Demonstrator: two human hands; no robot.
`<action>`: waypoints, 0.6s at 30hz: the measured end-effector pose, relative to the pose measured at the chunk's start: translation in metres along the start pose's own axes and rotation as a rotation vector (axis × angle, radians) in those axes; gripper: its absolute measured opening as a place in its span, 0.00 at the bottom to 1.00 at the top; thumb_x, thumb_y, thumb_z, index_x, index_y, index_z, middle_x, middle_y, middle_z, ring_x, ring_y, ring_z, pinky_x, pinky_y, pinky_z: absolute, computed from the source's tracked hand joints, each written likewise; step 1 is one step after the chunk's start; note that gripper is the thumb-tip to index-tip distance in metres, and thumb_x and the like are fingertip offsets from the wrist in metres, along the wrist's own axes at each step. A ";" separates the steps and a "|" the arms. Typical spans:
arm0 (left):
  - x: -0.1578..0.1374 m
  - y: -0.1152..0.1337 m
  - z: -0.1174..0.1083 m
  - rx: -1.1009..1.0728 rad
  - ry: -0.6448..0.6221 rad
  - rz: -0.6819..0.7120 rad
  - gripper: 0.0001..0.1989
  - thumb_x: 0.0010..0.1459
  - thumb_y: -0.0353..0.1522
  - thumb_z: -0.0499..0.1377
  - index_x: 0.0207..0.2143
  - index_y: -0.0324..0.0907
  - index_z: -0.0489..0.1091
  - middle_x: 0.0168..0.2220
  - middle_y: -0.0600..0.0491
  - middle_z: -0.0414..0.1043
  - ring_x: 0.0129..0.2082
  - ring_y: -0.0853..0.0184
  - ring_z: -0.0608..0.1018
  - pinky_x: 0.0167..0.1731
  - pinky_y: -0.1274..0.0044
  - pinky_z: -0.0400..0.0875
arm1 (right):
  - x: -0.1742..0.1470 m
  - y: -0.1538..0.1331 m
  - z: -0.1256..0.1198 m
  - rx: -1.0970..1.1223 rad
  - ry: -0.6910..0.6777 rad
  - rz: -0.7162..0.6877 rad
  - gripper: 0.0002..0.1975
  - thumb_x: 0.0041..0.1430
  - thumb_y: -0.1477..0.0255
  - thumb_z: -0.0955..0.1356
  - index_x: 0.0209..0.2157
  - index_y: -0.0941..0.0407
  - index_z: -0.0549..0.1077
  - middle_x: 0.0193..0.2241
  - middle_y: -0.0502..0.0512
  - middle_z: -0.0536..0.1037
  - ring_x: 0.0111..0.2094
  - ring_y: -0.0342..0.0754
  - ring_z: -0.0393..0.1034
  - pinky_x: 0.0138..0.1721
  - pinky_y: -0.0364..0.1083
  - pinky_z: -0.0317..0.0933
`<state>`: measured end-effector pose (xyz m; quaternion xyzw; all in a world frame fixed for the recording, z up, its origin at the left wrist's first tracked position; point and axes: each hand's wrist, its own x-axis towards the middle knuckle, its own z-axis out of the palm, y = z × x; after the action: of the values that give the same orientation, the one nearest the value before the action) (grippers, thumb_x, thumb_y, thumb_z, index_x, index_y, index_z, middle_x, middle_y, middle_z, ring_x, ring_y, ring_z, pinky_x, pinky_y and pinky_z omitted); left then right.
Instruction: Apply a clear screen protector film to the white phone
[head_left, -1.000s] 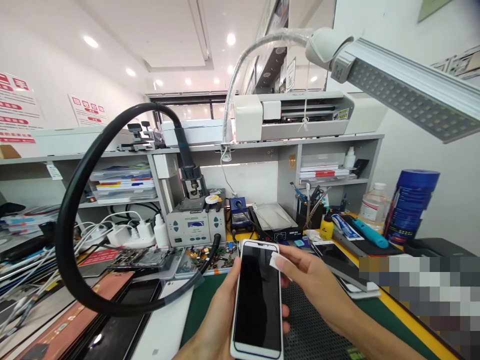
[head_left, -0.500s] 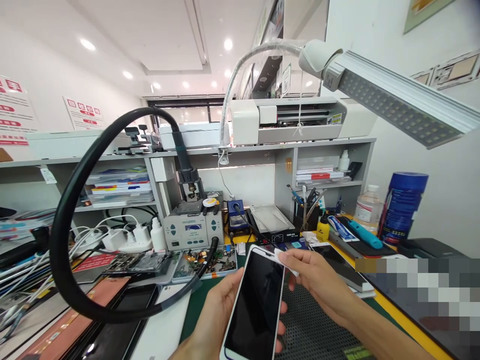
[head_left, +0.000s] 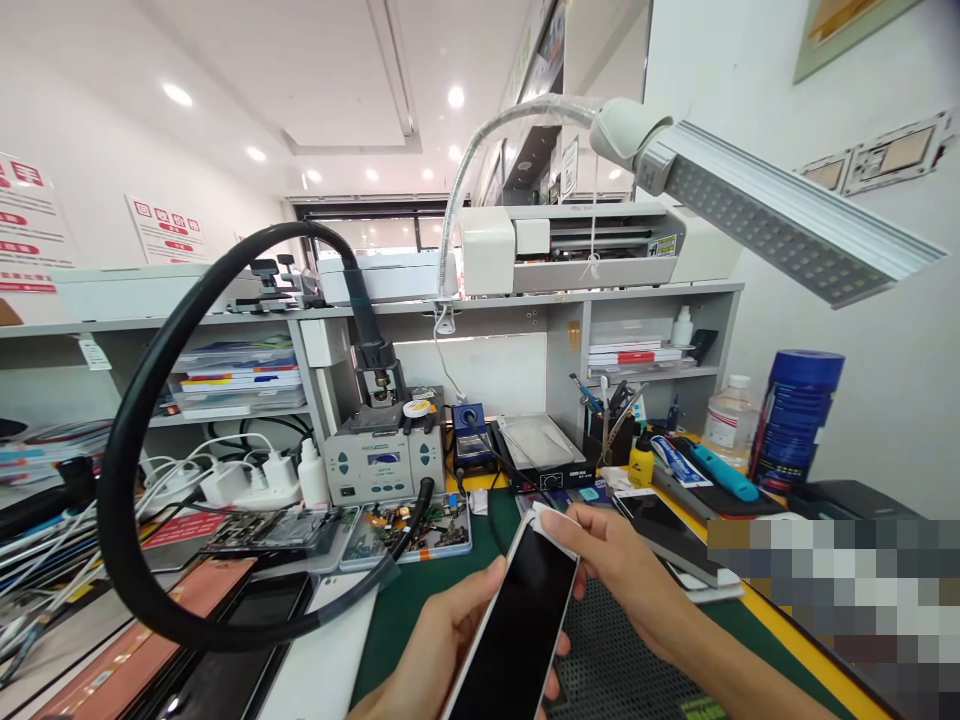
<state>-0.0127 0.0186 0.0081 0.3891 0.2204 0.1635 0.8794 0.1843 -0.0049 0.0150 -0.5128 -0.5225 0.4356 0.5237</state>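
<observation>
A smartphone (head_left: 516,625) with a white frame and a dark screen tilts up before me, its lower end cut off by the picture's edge. My left hand (head_left: 448,640) wraps round it, thumb along the left side and fingertips showing at the right side. At the phone's upper right corner is my right hand (head_left: 622,560), its thumb pressing a small white cloth or tissue (head_left: 537,513) to the top of the screen. The right fingers curl behind that corner and are partly hidden. Below the hands lies a dark perforated mat (head_left: 622,640).
A black hose (head_left: 112,480) loops at left from the hot air station (head_left: 386,465). Behind the phone are a parts tray (head_left: 450,545), a soldering station (head_left: 474,440) and a flat heating plate (head_left: 540,445). Several phones and bottles line the right side. An LED lamp (head_left: 780,215) hangs above.
My right thumb and the white cloth have moved left along the phone's top edge. The phone has tilted slightly rightward, and the view has shifted a little.
</observation>
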 end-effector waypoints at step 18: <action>0.006 0.000 -0.005 0.286 0.189 0.301 0.30 0.57 0.51 0.61 0.55 0.40 0.72 0.37 0.47 0.73 0.30 0.67 0.75 0.26 0.80 0.68 | -0.001 -0.009 0.008 0.047 -0.001 -0.034 0.26 0.55 0.47 0.70 0.40 0.57 0.73 0.30 0.53 0.75 0.32 0.49 0.69 0.25 0.43 0.63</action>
<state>-0.0105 0.0246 0.0039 0.5214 0.2623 0.2955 0.7563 0.1761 -0.0064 0.0228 -0.4913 -0.5211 0.4391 0.5425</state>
